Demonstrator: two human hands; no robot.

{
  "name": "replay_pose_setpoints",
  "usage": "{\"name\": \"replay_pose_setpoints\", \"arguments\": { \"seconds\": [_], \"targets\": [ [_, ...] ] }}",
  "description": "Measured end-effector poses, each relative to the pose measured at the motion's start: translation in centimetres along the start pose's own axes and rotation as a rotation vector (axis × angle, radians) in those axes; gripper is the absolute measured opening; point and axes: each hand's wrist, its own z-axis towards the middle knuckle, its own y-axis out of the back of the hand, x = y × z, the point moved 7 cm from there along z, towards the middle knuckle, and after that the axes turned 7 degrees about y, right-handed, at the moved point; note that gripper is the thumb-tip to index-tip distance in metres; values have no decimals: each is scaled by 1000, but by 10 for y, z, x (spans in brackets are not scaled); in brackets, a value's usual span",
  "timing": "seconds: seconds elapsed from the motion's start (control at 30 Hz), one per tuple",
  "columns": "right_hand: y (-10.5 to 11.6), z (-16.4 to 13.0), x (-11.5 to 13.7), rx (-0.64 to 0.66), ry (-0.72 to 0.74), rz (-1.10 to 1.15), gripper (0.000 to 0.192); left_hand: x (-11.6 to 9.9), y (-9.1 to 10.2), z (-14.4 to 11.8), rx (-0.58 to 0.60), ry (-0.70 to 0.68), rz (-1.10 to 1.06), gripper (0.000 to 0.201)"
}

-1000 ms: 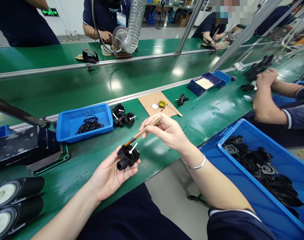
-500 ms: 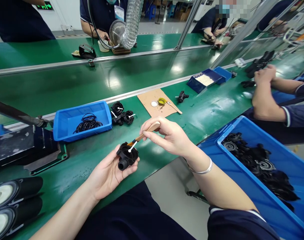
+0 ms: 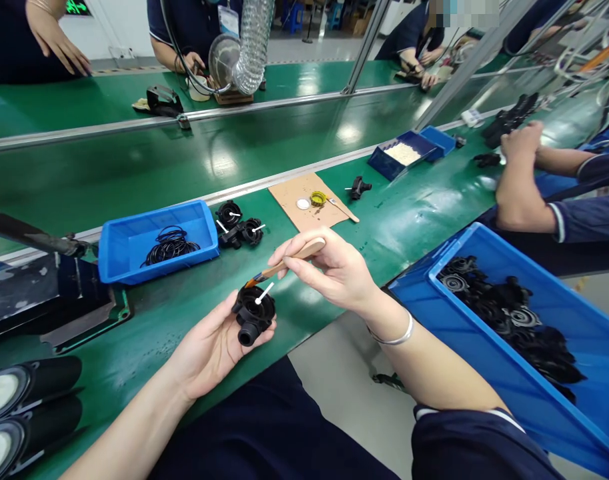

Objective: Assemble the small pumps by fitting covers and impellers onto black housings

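My left hand [image 3: 211, 350] cradles a black plastic pump housing [image 3: 253, 315] with a white pin standing up from its middle, just over the table's near edge. My right hand [image 3: 334, 270] pinches a small wooden-handled brush [image 3: 284, 265], whose tip touches the rim of the housing. A silver bangle circles my right wrist. Behind these, three similar black housings with white pins [image 3: 239, 227] lie on the green table next to a blue tray [image 3: 134, 243] of black rubber rings.
A cardboard sheet [image 3: 294, 190] holds a yellow cap, a white disc and a second brush. A large blue bin [image 3: 559, 313] of black parts stands at my right. A co-worker's arms [image 3: 519, 180] rest on the table to the right. Black cylinders [image 3: 29, 400] lie at left.
The brush tip has moved a little around the housing's rim, from its right side to its upper left. The view has shifted slightly; a person's hand has appeared at the far left.
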Motion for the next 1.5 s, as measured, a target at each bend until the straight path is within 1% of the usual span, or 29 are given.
{"name": "replay_pose_setpoints", "arguments": {
  "seconds": [0.1, 0.2, 0.3, 0.43, 0.5, 0.57, 0.67, 0.73, 0.8, 0.9, 1.0, 1.07, 1.13, 1.27, 1.37, 1.5],
  "targets": [
    [1, 0, 8, 33, 20, -129, 8, -3, 4, -1, -49, -50, 42, 28],
    [0, 0, 17, 86, 19, -305, 6, -9, 5, -1, -69, -143, 154, 30],
    [0, -2, 21, 105, -3, -352, 7, -14, 4, -3, -75, -230, 269, 34],
    [2, -5, 16, 49, -48, -286, 7, -17, 3, -6, -100, -263, 331, 36],
    [3, -5, 16, 7, -11, -256, 7, -18, 2, -7, -98, -264, 339, 36],
    [4, -4, 19, -19, 64, -258, 7, -19, 0, -8, -94, -273, 354, 37],
    [3, -3, 23, -8, 135, -313, 7, -22, -1, -10, -102, -293, 388, 41],
    [3, -4, 21, 20, 101, -329, 6, -24, 0, -11, -130, -320, 401, 44],
    [3, -5, 18, 43, 14, -279, 7, -28, 3, -13, -181, -381, 413, 48],
    [3, -10, 12, 46, -125, -108, 8, -32, 4, -17, -246, -504, 460, 51],
    [2, -15, 10, 19, -185, 31, 12, -32, 1, -22, -259, -574, 516, 53],
    [2, -17, 9, -11, -192, 73, 13, -31, -2, -25, -267, -596, 533, 53],
    [4, -19, 10, -67, -172, 68, 12, -30, -5, -28, -283, -613, 535, 54],
    [8, -20, 15, -166, -53, -21, 11, -32, -10, -35, -322, -667, 545, 59],
    [6, -22, 18, -173, -2, -36, 11, -35, -15, -38, -308, -759, 567, 61],
    [3, -27, 18, -133, -69, 17, 11, -38, -16, -41, -273, -902, 596, 60]
  ]
}}
